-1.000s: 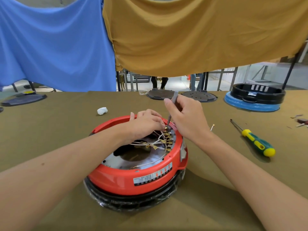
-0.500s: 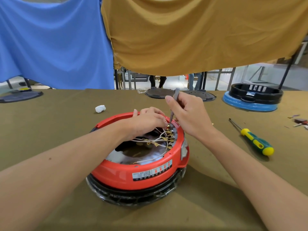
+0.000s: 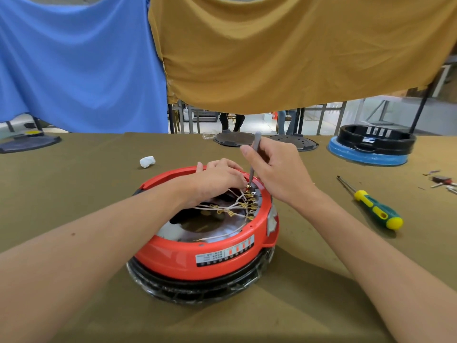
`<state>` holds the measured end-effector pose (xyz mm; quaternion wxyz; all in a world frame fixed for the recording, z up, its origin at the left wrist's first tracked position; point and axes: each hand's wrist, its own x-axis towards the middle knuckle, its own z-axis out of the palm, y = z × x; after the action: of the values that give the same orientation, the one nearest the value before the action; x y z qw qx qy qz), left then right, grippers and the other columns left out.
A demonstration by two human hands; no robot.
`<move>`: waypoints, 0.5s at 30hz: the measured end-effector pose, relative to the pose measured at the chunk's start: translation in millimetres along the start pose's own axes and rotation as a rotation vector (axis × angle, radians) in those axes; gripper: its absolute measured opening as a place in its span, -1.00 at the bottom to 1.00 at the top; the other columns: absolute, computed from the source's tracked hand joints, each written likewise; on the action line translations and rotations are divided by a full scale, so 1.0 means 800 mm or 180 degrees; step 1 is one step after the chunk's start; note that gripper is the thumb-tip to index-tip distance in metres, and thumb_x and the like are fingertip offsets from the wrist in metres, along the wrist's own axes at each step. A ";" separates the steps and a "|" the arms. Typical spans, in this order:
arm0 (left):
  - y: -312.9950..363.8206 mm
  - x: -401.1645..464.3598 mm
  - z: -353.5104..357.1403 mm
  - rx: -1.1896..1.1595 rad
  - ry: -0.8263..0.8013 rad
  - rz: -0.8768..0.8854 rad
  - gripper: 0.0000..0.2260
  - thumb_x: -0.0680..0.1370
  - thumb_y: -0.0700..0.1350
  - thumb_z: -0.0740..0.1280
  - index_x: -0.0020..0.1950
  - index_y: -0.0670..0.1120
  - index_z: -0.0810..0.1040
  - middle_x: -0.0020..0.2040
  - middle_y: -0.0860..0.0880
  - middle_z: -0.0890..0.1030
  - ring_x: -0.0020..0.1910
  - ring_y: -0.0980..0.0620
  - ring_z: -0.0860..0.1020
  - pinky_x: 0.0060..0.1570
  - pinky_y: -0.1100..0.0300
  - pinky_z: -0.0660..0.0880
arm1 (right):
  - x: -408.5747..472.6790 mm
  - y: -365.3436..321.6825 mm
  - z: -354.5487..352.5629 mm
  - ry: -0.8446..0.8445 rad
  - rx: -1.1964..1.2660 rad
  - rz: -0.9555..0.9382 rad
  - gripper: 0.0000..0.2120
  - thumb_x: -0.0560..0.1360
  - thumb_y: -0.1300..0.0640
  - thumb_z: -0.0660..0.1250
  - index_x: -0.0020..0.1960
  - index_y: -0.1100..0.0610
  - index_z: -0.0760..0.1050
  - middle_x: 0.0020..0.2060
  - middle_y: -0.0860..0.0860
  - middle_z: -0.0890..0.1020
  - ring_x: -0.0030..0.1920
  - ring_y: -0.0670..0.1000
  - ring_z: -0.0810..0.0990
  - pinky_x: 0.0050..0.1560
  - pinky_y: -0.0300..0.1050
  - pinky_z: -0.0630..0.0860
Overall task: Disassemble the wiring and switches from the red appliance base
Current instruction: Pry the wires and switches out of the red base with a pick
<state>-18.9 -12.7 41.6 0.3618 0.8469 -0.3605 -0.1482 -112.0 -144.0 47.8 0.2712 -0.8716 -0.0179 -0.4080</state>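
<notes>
Right hand (image 3: 277,172) first: its grip is clenched around a slim grey metal probe tool (image 3: 254,157), thumb and fingers curled on the shaft, the tool standing nearly upright with its tip down among the brass terminals at the far right inner rim of the round red plastic appliance base (image 3: 205,253). I see the left hand (image 3: 217,179) reaching into the same spot, fingers curled down onto the thin white wires with gold spade connectors (image 3: 237,206); it seems to pinch one connector beside the tool tip, though I cannot tell exactly which, since the fingertips hide it. Both hands nearly touch above the terminal row.

I find the red base in the middle of the olive-brown cloth-covered surface (image 3: 74,194), upside down on a black rim, its open cavity facing up with the wires fanned across it. To its right lies a green-and-yellow handled screwdriver (image 3: 371,204), well apart. A small white crumpled lump (image 3: 147,161) sits to the far left of the base.
</notes>
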 end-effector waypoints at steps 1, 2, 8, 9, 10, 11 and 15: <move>0.000 0.000 0.000 0.0016 0.0005 -0.0006 -0.94 0.53 0.01 0.31 -0.03 0.17 0.48 0.19 0.12 0.45 0.46 0.04 0.14 0.43 -0.05 -0.41 | 0.000 -0.002 0.000 -0.0016 -0.0051 -0.0061 -0.62 0.63 0.03 0.28 -0.29 0.20 0.46 -0.51 -0.05 0.43 -0.49 -0.10 0.34 -0.41 -0.23 0.24; 0.000 0.000 0.000 0.0040 -0.0007 -0.0009 -0.95 0.53 0.02 0.30 -0.03 0.16 0.49 0.23 0.09 0.44 0.47 0.02 0.13 0.43 -0.06 -0.42 | 0.000 -0.003 0.000 -0.0034 -0.0089 -0.0104 -0.63 0.63 0.03 0.28 -0.29 0.20 0.46 -0.51 -0.03 0.44 -0.49 -0.09 0.34 -0.42 -0.23 0.24; 0.001 0.000 0.001 0.0079 -0.0003 0.0088 -0.93 0.50 0.02 0.31 -0.17 0.13 0.56 0.23 0.15 0.45 0.45 0.03 0.16 0.42 -0.06 -0.43 | 0.003 -0.010 0.002 -0.0043 -0.0111 0.0160 -0.62 0.62 0.01 0.28 -0.28 0.24 0.46 -0.48 0.05 0.48 -0.44 0.04 0.41 -0.32 0.00 0.39; 0.002 0.000 0.001 0.0094 -0.0012 0.0122 -0.85 0.54 -0.01 0.31 -0.23 0.12 0.57 0.22 0.18 0.45 0.43 0.04 0.18 0.42 -0.06 -0.42 | 0.005 -0.010 0.001 -0.0012 0.0035 0.0306 -0.61 0.62 0.01 0.28 -0.26 0.26 0.47 -0.47 0.08 0.50 -0.42 0.10 0.45 -0.30 0.03 0.45; 0.002 -0.001 0.001 0.0139 -0.0006 0.0138 -0.78 0.56 -0.03 0.30 -0.29 0.12 0.58 0.22 0.19 0.44 0.42 0.05 0.19 0.42 -0.07 -0.42 | 0.006 -0.008 0.000 -0.0007 0.0215 0.0461 -0.62 0.62 0.02 0.28 -0.24 0.28 0.49 -0.43 0.14 0.54 -0.38 0.17 0.50 -0.27 0.09 0.53; 0.003 -0.001 0.001 0.0179 0.0019 0.0143 -0.73 0.56 -0.04 0.30 -0.33 0.13 0.58 0.22 0.20 0.44 0.41 0.06 0.19 0.42 -0.08 -0.41 | 0.006 -0.007 -0.001 -0.0026 0.0395 0.0607 -0.62 0.62 0.02 0.28 -0.21 0.31 0.51 -0.39 0.19 0.57 -0.35 0.22 0.53 -0.21 0.16 0.57; 0.005 -0.003 0.001 0.0253 0.0021 0.0145 -0.70 0.57 -0.04 0.29 -0.36 0.12 0.58 0.21 0.20 0.43 0.37 0.07 0.20 0.42 -0.09 -0.41 | 0.008 0.003 -0.001 -0.0126 0.0897 0.1146 -0.64 0.61 0.04 0.30 -0.19 0.31 0.52 -0.47 0.03 0.50 -0.43 0.01 0.48 -0.24 0.11 0.62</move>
<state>-23.1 -13.5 43.9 0.3323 0.8526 -0.3841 -0.1227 -107.8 -147.8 51.8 0.4583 -0.8221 0.0757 -0.3294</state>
